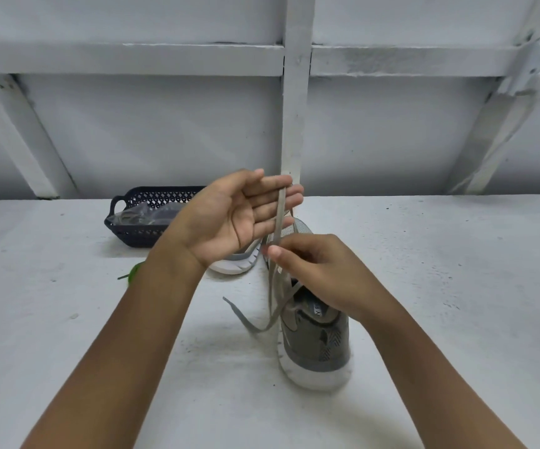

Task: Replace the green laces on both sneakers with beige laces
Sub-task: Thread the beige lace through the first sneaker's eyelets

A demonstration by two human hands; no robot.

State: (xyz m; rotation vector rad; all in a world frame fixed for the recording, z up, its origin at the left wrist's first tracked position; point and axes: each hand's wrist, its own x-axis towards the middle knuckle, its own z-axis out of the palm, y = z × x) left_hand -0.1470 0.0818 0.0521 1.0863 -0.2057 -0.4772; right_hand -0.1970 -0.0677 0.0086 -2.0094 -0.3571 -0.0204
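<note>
Head: beige lace [279, 218] pinched by R fingers [296, 247], runs up across straight L fingers [264, 202].

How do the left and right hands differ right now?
Pose: left hand open, palm showing, fingers straight; right hand curled, back showing. Grip: left hand only has the beige lace lying across its fingers; right hand pinches it. Height: left hand higher than right hand. Shared: both on the same lace, above the near sneaker.
</note>
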